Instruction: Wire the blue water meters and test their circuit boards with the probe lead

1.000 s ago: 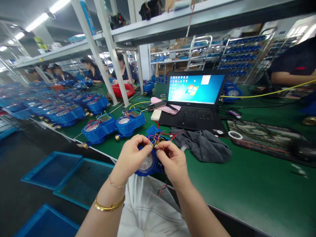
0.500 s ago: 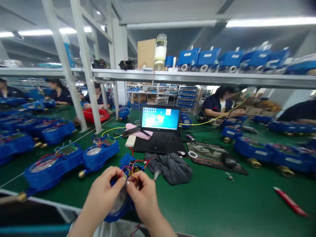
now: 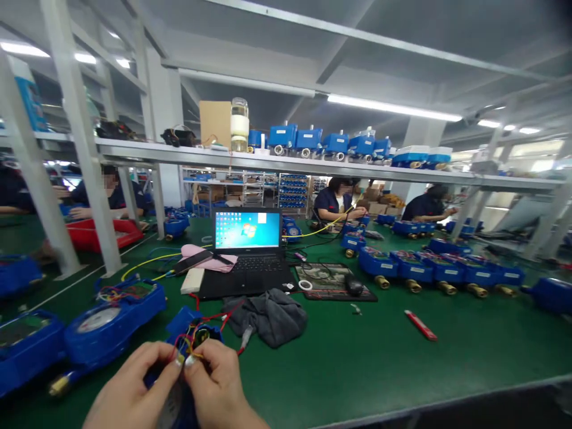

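A blue water meter [image 3: 182,322] with its housing open sits at the lower middle, bundles of thin red, yellow and other wires [image 3: 191,339] coming out of it. My left hand [image 3: 138,387] pinches at these wires with thumb and forefinger. Close beside it, my right hand [image 3: 218,381] is closed in a pinch on a yellow wire, the two thumb tips nearly touching. Both hands cover most of the meter's body, and the exact wire ends between the fingertips are hidden. A red lead with a clear connector [image 3: 246,336] lies just right of the meter.
Behind the meter are a grey cloth [image 3: 279,319], a laptop [image 3: 248,232], and a mouse [image 3: 354,285] on a patterned pad. A red pen [image 3: 420,326] lies right. More blue meters [image 3: 100,333] stand left and right. A shelf [image 3: 201,156] crosses above; co-workers sit beyond.
The view has swung to the right, so the bench and hands appear further left. Both hands stay pinched at the meter's wires, fingertips close together.
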A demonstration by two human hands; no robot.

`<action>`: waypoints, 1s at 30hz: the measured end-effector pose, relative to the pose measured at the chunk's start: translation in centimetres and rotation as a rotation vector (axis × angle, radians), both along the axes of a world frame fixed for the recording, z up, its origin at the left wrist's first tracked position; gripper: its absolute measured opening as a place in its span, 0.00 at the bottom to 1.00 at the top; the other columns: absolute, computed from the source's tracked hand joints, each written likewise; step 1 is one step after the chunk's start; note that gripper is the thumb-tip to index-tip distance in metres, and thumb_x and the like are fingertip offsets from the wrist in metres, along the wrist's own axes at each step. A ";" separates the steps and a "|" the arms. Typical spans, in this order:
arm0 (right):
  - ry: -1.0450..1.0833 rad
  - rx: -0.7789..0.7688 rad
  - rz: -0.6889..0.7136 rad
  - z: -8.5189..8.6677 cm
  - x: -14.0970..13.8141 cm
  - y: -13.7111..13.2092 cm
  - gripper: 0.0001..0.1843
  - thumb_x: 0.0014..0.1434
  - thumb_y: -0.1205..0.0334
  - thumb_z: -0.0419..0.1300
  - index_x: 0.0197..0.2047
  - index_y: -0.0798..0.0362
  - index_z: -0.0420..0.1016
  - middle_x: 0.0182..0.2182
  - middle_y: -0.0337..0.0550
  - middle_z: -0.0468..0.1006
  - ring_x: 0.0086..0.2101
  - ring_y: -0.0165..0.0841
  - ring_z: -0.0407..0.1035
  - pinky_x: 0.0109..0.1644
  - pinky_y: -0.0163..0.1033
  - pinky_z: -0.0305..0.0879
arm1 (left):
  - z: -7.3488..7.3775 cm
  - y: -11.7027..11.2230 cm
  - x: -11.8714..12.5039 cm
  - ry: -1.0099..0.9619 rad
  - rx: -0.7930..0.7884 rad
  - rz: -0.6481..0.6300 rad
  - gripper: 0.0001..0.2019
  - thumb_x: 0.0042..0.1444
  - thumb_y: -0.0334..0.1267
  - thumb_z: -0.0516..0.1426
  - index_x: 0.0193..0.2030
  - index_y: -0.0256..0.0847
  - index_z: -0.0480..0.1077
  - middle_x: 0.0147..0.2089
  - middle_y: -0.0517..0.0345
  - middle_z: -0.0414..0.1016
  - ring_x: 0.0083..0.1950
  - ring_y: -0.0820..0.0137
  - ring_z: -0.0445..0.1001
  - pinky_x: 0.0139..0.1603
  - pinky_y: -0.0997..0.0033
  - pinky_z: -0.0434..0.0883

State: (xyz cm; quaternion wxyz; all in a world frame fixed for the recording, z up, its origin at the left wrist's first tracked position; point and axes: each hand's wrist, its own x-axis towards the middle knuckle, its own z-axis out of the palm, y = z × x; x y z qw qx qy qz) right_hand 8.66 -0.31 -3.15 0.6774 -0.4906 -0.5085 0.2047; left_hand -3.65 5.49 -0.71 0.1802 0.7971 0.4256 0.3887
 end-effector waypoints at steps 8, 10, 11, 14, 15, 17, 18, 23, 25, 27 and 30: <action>-0.222 -0.087 0.220 1.0 2.6 -2.0 0.13 0.57 0.56 0.52 0.24 0.53 0.61 0.23 0.36 0.61 0.26 0.29 0.56 0.30 0.34 0.50 | 3.3 -3.4 1.5 -0.028 -0.125 -0.008 0.12 0.46 0.47 0.50 0.25 0.41 0.67 0.28 0.56 0.70 0.33 0.63 0.71 0.36 0.64 0.65; -0.174 -0.135 0.282 1.1 3.1 -2.4 0.11 0.56 0.56 0.54 0.28 0.53 0.65 0.24 0.37 0.63 0.27 0.29 0.57 0.30 0.34 0.52 | 3.4 -3.8 1.8 -0.029 -0.146 0.000 0.10 0.46 0.44 0.50 0.26 0.41 0.66 0.30 0.56 0.70 0.35 0.64 0.70 0.39 0.64 0.64; -0.150 -0.157 0.311 1.0 3.3 -2.6 0.10 0.55 0.56 0.55 0.30 0.54 0.67 0.25 0.37 0.65 0.27 0.28 0.57 0.30 0.33 0.53 | 3.4 -4.0 1.9 -0.027 -0.158 0.007 0.09 0.47 0.42 0.50 0.26 0.41 0.66 0.30 0.57 0.70 0.36 0.64 0.70 0.39 0.65 0.64; -0.087 -0.207 0.363 0.8 3.6 -2.9 0.11 0.51 0.59 0.60 0.37 0.55 0.71 0.29 0.39 0.70 0.28 0.28 0.60 0.30 0.33 0.58 | 3.4 -4.2 1.9 -0.023 -0.189 0.023 0.06 0.48 0.38 0.50 0.26 0.41 0.65 0.31 0.58 0.69 0.36 0.67 0.69 0.40 0.67 0.63; -0.070 -0.214 0.365 0.7 3.7 -3.0 0.11 0.50 0.60 0.60 0.38 0.55 0.72 0.30 0.40 0.72 0.28 0.29 0.61 0.31 0.33 0.59 | 3.4 -4.3 1.9 -0.024 -0.194 0.025 0.05 0.48 0.37 0.50 0.27 0.41 0.65 0.32 0.58 0.69 0.36 0.67 0.68 0.39 0.68 0.63; -0.036 -0.213 0.350 0.7 3.6 -3.1 0.12 0.50 0.60 0.61 0.38 0.55 0.73 0.31 0.41 0.74 0.29 0.29 0.64 0.32 0.34 0.61 | 3.4 -4.4 1.9 -0.031 -0.194 0.023 0.05 0.49 0.36 0.50 0.27 0.40 0.65 0.32 0.58 0.69 0.36 0.68 0.68 0.39 0.68 0.62; -0.018 -0.211 0.341 0.7 3.6 -3.2 0.12 0.50 0.61 0.61 0.38 0.55 0.74 0.32 0.42 0.75 0.29 0.30 0.65 0.32 0.34 0.62 | 3.4 -4.5 1.9 -0.035 -0.192 0.021 0.05 0.50 0.36 0.51 0.28 0.40 0.66 0.32 0.58 0.69 0.36 0.68 0.68 0.39 0.68 0.63; 0.124 -0.203 0.294 0.7 3.2 -3.2 0.14 0.48 0.60 0.61 0.39 0.54 0.73 0.32 0.43 0.78 0.29 0.31 0.69 0.30 0.34 0.65 | 3.4 -4.6 2.0 -0.062 -0.182 0.002 0.05 0.51 0.36 0.51 0.30 0.40 0.66 0.33 0.58 0.70 0.37 0.67 0.69 0.40 0.67 0.64; 0.183 -0.206 0.293 0.7 3.1 -3.3 0.15 0.47 0.60 0.62 0.40 0.54 0.72 0.33 0.45 0.79 0.32 0.33 0.72 0.31 0.35 0.67 | 3.4 -4.6 2.1 -0.078 -0.189 -0.015 0.05 0.52 0.36 0.51 0.33 0.40 0.67 0.35 0.58 0.72 0.39 0.67 0.70 0.42 0.67 0.65; 0.238 -0.214 0.300 0.7 3.1 -3.4 0.15 0.48 0.60 0.62 0.40 0.54 0.71 0.34 0.45 0.80 0.34 0.34 0.73 0.33 0.34 0.68 | 3.3 -4.6 2.1 -0.094 -0.199 -0.028 0.07 0.53 0.35 0.50 0.37 0.40 0.67 0.37 0.58 0.72 0.40 0.68 0.71 0.43 0.68 0.66; 0.292 -0.221 0.301 0.7 3.2 -3.4 0.15 0.47 0.61 0.63 0.40 0.54 0.70 0.35 0.46 0.80 0.36 0.33 0.74 0.35 0.34 0.69 | 3.1 -4.6 2.1 -0.111 -0.199 0.003 0.07 0.52 0.35 0.50 0.39 0.40 0.63 0.35 0.59 0.71 0.38 0.69 0.71 0.41 0.69 0.66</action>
